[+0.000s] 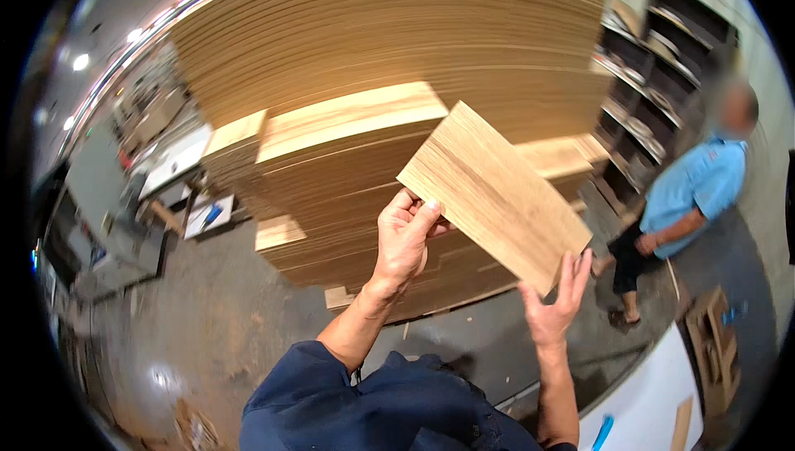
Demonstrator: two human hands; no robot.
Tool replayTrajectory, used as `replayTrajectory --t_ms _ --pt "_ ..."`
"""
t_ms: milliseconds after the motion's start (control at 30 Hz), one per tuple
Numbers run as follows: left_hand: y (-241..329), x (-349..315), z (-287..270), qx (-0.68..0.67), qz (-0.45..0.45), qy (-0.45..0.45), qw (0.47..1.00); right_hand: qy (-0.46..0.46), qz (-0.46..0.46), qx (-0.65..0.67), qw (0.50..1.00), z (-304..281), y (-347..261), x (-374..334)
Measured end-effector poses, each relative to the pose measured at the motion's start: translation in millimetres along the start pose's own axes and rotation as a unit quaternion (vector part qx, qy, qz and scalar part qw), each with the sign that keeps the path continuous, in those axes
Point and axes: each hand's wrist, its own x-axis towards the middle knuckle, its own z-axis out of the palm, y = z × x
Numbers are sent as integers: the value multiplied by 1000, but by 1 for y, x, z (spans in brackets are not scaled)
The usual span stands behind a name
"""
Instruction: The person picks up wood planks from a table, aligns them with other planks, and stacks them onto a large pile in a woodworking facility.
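Note:
A flat rectangular wooden board (499, 194) with a light brown grain is held up, tilted, in front of me. My left hand (406, 236) pinches its near left edge, thumb on the upper face and the other fingers curled beneath. At the board's lower right end, my right hand (553, 306) grips the corner, its fingers at the edge and partly hidden. Behind the board rises a tall stack of wooden boards (381, 28), with lower stepped piles (352, 124) at its front.
A person in a light blue shirt (694, 190) stands on the right near dark shelves (654, 62). At lower right are a white table (662, 385) with a blue tool (604, 432) and a wooden pallet (714, 352). A grey machine cabinet (112, 202) stands left.

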Motion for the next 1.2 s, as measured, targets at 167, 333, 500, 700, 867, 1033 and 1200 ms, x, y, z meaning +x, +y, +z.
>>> replayTrajectory --t_ms 167,333,500,700,867,1033,1200 --pt "48 15 -16 41 138 110 983 -40 -103 147 983 56 -6 107" --pt "86 20 -53 95 142 215 962 -131 -70 345 927 115 -53 169" --pt "114 8 -77 380 157 365 836 -146 -130 370 908 152 -54 196" --pt "125 17 -122 480 309 386 725 -146 -133 370 908 166 -68 200" --pt "121 32 -134 407 295 385 774 -183 -59 436 879 182 -62 205" --pt "127 26 -131 377 274 361 808 -209 -40 436 874 176 -65 200" --pt "131 23 -126 376 269 348 815 -208 -24 406 889 172 -68 193"
